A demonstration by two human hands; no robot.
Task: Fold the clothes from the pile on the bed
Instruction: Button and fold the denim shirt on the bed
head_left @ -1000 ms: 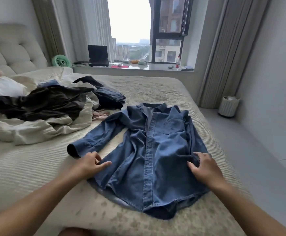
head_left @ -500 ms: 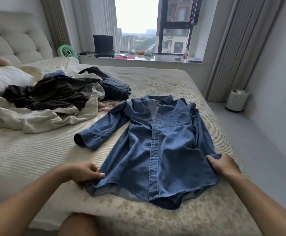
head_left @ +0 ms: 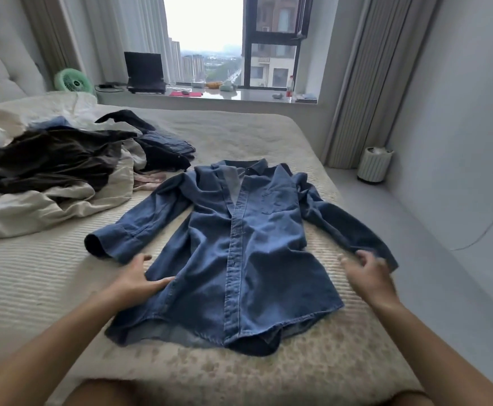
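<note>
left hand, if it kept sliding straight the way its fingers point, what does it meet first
The left hand lies flat at the denim shirt's left edge, fingers pointing right across it. Going straight on, it would likely first meet the shirt's front panel, then the button placket; depth seems flat, since both lie on the bed.

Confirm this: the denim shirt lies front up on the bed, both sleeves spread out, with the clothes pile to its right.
One thing is wrong: in the head view the clothes pile lies left of the denim shirt, not right. The shirt does lie front up on the bed, sleeves spread.
</note>
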